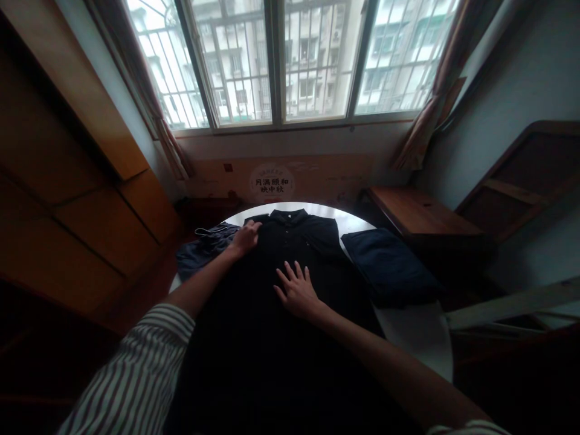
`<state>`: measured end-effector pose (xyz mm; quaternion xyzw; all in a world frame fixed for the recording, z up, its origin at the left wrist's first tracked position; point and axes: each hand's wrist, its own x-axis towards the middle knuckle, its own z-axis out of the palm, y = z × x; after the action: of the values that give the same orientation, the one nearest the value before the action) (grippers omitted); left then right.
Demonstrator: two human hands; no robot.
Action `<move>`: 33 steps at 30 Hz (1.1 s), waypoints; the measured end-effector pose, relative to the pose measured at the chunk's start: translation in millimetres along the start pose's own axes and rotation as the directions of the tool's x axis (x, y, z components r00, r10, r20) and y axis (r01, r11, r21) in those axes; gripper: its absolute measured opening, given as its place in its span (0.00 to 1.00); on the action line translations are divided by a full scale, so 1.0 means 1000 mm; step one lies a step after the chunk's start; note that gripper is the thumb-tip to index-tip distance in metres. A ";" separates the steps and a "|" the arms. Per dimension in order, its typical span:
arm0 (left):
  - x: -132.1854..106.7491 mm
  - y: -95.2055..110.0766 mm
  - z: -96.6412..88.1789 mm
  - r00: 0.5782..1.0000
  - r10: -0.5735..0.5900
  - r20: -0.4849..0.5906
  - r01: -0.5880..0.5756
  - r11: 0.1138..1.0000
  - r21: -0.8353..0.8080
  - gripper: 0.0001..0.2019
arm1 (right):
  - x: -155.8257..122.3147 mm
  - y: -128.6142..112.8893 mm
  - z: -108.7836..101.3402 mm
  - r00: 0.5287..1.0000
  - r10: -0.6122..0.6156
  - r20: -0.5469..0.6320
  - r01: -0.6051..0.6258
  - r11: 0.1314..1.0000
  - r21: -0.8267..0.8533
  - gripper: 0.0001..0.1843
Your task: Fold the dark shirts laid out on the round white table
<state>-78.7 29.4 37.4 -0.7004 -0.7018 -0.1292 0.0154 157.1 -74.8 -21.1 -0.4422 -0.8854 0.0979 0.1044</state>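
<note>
A black polo shirt [290,241] lies spread front side up, its collar at the far edge of the round white table [348,219]. My left hand [247,237] is closed at the shirt's left sleeve, with its fingers curled together on the fabric. Flat on the shirt's chest rests my right hand [298,293], open with fingers spread and holding nothing. The lower part of the shirt is very dark, so its hem cannot be made out.
Dark trousers with a pale drawstring [208,241] lie bunched on the table's left. Folded dark blue cloth [389,263] lies at its right. Beyond stand a wooden desk [421,208] and a barred window [312,60]; wooden cabinets [90,217] line the left wall.
</note>
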 end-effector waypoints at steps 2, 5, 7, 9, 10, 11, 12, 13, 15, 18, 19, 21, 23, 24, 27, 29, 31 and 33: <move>-0.003 0.018 0.016 0.983 0.025 0.181 -0.028 1.000 0.012 0.20 | 0.000 0.000 0.001 1.000 -0.002 -0.011 0.002 1.000 -0.003 0.34; 0.009 0.025 0.026 0.979 -0.046 0.198 0.044 0.999 0.015 0.17 | -0.001 0.000 0.002 1.000 -0.007 -0.012 0.007 1.000 -0.001 0.34; 0.028 0.020 0.023 0.983 -0.118 0.141 0.116 0.993 0.022 0.19 | -0.002 -0.001 0.002 1.000 -0.013 -0.016 0.013 1.000 0.005 0.35; 0.049 0.010 0.017 0.973 -0.217 0.079 0.215 0.976 0.029 0.18 | -0.003 -0.001 0.002 1.000 -0.019 -0.022 0.019 1.000 0.012 0.35; 0.058 0.005 0.014 0.961 -0.270 0.061 0.268 0.963 0.028 0.19 | -0.003 -0.001 0.001 1.000 -0.021 -0.022 0.021 1.000 0.016 0.35; 0.067 -0.001 0.012 0.946 -0.319 0.053 0.318 0.948 0.023 0.20 | -0.003 -0.001 0.001 1.000 -0.022 -0.022 0.022 1.000 0.020 0.35; 0.075 -0.006 0.012 0.931 -0.362 0.057 0.361 0.932 0.014 0.20 | -0.004 -0.001 0.001 1.000 -0.023 -0.020 0.024 0.999 0.024 0.36; 0.082 -0.011 0.012 0.917 -0.394 0.066 0.395 0.919 0.001 0.20 | -0.004 -0.001 0.001 1.000 -0.025 -0.017 0.025 0.999 0.029 0.36; 0.091 -0.020 0.015 0.899 -0.431 0.078 0.434 0.901 -0.027 0.17 | -0.004 0.000 0.001 1.000 -0.027 -0.013 0.028 0.999 0.041 0.36; 0.099 -0.030 0.021 0.893 -0.448 0.050 0.451 0.890 -0.066 0.16 | -0.004 0.000 0.001 0.999 -0.028 -0.023 0.029 0.998 0.056 0.36; 0.100 -0.032 0.023 0.891 -0.452 0.041 0.453 0.888 -0.073 0.16 | -0.004 0.000 0.001 0.999 -0.028 -0.030 0.030 0.998 0.060 0.35; 0.101 -0.035 0.024 0.887 -0.460 0.036 0.462 0.884 -0.075 0.16 | -0.004 0.000 0.001 0.999 -0.029 -0.037 0.032 0.997 0.066 0.35; 0.102 -0.034 0.023 0.887 -0.460 0.030 0.461 0.885 -0.067 0.15 | -0.005 0.000 0.001 0.999 -0.030 -0.031 0.032 0.997 0.070 0.35; 0.102 -0.032 0.021 0.890 -0.455 0.019 0.455 0.888 -0.062 0.16 | -0.005 0.000 0.001 0.999 -0.029 -0.027 0.031 0.997 0.071 0.35; 0.088 -0.017 0.010 0.932 -0.360 -0.053 0.357 0.933 -0.053 0.20 | -0.005 0.001 0.001 0.999 -0.027 -0.025 0.029 0.998 0.064 0.35; 0.058 -0.002 0.002 0.988 -0.121 -0.098 0.114 0.991 -0.070 0.18 | -0.005 0.000 0.000 0.999 -0.029 -0.037 0.031 0.998 0.046 0.34; 0.006 0.015 -0.005 0.973 0.211 -0.097 -0.221 0.969 -0.108 0.15 | -0.004 -0.003 -0.002 0.997 -0.042 -0.058 0.043 0.999 0.016 0.32; -0.063 0.031 -0.012 0.903 0.428 -0.021 -0.427 0.893 -0.145 0.12 | -0.003 -0.008 -0.007 0.995 -0.080 -0.064 0.078 0.997 -0.025 0.27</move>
<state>-48.9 -35.1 40.7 -0.8374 -0.5195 -0.1694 -0.0120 155.3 -81.4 -12.4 -0.4110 -0.8994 0.0694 0.1319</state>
